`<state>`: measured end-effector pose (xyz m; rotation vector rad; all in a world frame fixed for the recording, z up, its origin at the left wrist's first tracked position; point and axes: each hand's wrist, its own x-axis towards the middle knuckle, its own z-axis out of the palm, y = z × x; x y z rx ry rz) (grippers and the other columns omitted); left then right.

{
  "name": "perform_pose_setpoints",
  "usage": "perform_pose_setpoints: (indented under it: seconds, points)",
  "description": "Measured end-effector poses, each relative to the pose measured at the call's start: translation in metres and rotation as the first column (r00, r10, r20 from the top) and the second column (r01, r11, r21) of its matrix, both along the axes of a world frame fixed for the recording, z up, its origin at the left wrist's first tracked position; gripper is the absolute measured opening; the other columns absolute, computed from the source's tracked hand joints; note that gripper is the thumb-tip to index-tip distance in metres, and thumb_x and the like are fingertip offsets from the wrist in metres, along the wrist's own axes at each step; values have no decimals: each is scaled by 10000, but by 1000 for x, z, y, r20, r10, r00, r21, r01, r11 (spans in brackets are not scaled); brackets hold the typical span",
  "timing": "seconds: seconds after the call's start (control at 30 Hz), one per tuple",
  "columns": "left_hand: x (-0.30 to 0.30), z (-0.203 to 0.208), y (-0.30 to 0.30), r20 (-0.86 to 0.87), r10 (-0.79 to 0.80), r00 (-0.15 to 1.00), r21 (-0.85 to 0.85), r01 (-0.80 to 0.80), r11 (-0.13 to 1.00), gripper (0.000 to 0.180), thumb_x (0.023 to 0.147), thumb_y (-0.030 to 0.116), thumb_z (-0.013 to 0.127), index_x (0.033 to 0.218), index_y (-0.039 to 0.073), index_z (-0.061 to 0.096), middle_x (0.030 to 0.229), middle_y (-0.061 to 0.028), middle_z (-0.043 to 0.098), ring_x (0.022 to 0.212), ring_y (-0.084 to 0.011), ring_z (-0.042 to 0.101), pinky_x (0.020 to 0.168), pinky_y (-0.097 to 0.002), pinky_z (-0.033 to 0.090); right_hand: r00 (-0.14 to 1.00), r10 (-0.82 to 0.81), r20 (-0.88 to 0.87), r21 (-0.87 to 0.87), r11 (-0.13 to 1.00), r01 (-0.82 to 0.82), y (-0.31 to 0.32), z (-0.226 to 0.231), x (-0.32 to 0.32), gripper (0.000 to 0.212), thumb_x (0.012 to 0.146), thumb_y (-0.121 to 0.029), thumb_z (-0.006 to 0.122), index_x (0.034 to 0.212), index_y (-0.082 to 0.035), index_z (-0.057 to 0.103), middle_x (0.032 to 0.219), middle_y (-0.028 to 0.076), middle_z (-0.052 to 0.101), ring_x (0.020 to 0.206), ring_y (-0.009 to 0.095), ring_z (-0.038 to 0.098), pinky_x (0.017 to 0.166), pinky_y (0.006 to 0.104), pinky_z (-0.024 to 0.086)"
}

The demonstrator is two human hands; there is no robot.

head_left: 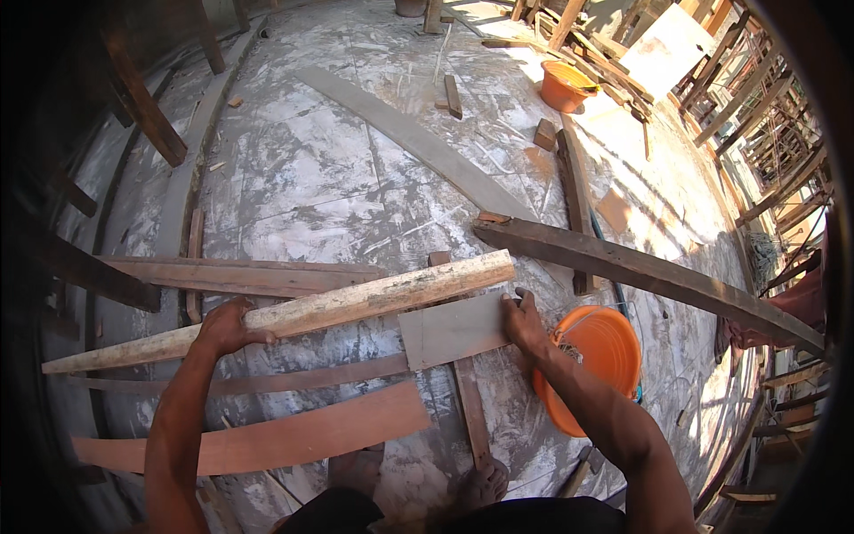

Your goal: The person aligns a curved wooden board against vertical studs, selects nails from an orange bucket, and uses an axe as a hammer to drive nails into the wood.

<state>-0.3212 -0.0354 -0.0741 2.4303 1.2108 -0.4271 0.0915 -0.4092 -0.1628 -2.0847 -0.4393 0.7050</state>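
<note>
A long pale wooden beam (382, 295) lies slantwise before me, its narrow-looking end at the far left. My left hand (233, 327) is closed round it left of its middle, thumb on the near side. Just below the beam's right part is a short grey rectangular board (458, 331). My right hand (527, 322) grips this board at its right end, fingers bent over the upper corner. A thin brown strip (294, 377) runs from the board's left edge, partly hidden by my left forearm. Nearer me lies a wide reddish-brown plank (320, 429).
Beside my right forearm stands an orange bucket (614, 343). A dark timber (649, 276) slants across the right, near a person's draped clothing (783, 311). Beyond are a long grey plank (418, 147) and another orange tub (566, 87). Wooden props (147, 107) rise at left.
</note>
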Motion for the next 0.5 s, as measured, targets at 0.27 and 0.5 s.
perform_pose_setpoints:
  seconds: [0.27, 0.5]
  points:
    - [-9, -13, -11, 88, -127, 988, 208, 106, 972, 858, 479, 577, 964, 1066, 7, 705, 1236, -216, 663, 1129, -397, 647, 988, -500, 497, 989, -122, 79, 12, 992, 122, -26, 23, -61, 607, 1052, -453, 518, 1202, 129, 599, 1130, 289, 662, 1066, 337, 625, 952, 424, 460]
    - [-7, 9, -35, 110, -140, 984, 156, 122, 980, 878, 440, 564, 981, 1051, 45, 621, 1011, -184, 694, 977, -386, 674, 887, -488, 514, 970, -237, 61, 183, 958, 222, -44, 38, -87, 509, 1075, -405, 500, 1121, 93, 595, 1028, 248, 660, 973, 303, 633, 898, 437, 475]
